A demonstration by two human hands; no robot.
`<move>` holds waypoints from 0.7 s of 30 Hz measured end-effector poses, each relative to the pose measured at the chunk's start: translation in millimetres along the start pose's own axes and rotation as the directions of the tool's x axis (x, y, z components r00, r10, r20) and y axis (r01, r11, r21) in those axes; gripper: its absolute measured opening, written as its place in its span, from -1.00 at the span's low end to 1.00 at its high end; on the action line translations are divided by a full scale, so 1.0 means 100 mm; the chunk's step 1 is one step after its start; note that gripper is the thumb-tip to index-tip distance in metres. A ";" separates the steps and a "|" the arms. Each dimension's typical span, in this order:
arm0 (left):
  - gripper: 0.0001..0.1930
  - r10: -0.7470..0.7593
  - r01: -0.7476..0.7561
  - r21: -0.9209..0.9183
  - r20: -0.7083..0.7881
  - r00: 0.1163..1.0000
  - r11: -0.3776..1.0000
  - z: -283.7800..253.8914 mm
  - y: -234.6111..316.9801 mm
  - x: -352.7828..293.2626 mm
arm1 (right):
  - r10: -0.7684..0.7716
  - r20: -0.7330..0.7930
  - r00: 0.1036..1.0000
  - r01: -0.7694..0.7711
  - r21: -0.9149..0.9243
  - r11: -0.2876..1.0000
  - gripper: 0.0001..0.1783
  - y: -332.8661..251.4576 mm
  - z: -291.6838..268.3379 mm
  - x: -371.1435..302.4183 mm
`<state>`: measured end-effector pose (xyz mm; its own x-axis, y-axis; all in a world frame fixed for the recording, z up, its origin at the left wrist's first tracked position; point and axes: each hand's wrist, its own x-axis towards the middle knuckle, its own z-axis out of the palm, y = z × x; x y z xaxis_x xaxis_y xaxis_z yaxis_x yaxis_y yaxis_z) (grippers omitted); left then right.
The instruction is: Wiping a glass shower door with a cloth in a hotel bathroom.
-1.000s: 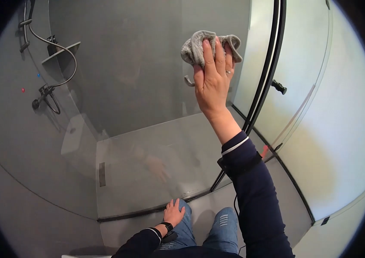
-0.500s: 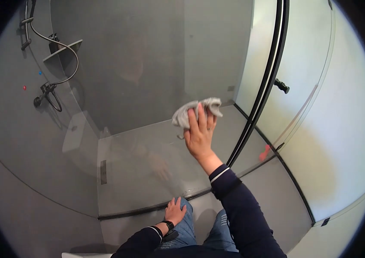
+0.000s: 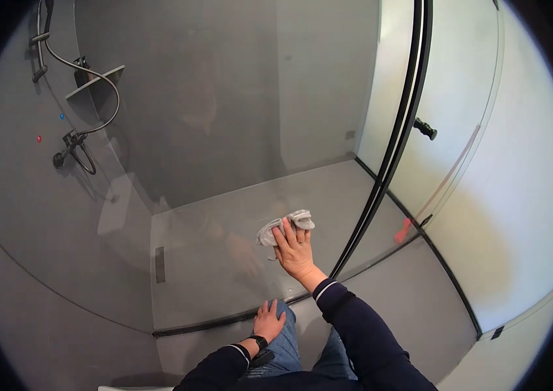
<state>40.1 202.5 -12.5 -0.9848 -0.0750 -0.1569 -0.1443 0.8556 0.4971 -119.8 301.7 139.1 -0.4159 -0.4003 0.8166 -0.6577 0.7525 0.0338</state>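
Observation:
Pressed flat under my right hand is a crumpled light grey cloth, held against the clear glass panel of the shower. The fingers lie stretched over the cloth, and part of it bunches up past their tips. My left hand rests on my knee in blue jeans, fingers spread and holding nothing. A faint reflection of a hand and arm shows in the glass.
Black upright door frames stand right of my hand, with a black handle beyond. A black sill runs along the glass's bottom. Behind it are a drain, a shower mixer, a hose and a corner shelf. A red object lies near the frosted door.
My right hand has slid down the glass with the cloth, nearer to my knees. My left hand stays on the knee.

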 end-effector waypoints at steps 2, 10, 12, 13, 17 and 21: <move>-0.40 0.005 -0.005 -0.004 -0.014 1.000 1.000 0.03 -0.03 0.00 | 0.015 0.044 0.999 -0.017 0.031 0.999 -0.35 -0.02 -0.02 -0.02; -0.39 0.006 -0.007 -0.011 -0.014 1.000 1.000 0.17 -0.15 -0.01 | -0.018 0.014 1.000 0.017 0.016 1.000 -0.33 0.00 -0.03 -0.07; -0.39 0.013 -0.013 0.002 -0.023 1.000 1.000 0.19 -0.17 0.00 | -0.031 -0.007 0.999 0.031 0.001 1.000 -0.33 0.01 -0.05 0.00; -0.39 0.011 -0.011 0.003 -0.021 1.000 1.000 0.20 -0.18 0.00 | -0.038 -0.017 0.999 0.038 0.000 0.999 -0.32 0.02 -0.06 0.02; -0.38 0.006 -0.006 -0.018 0.000 1.000 1.000 0.23 -0.12 0.00 | -0.064 -0.103 0.993 0.062 -0.024 0.998 -0.32 0.12 -0.14 0.21; -0.40 -0.006 0.005 -0.022 -0.027 1.000 1.000 0.25 -0.19 -0.01 | -0.066 -0.221 0.973 0.068 0.000 0.998 -0.34 0.10 -0.27 0.58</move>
<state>46.4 199.2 -43.4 -0.9862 -0.0941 -0.1363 -0.1516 0.8435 0.5153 -133.3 300.6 202.4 -0.2225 -0.3233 0.9198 -0.6843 0.7238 0.0889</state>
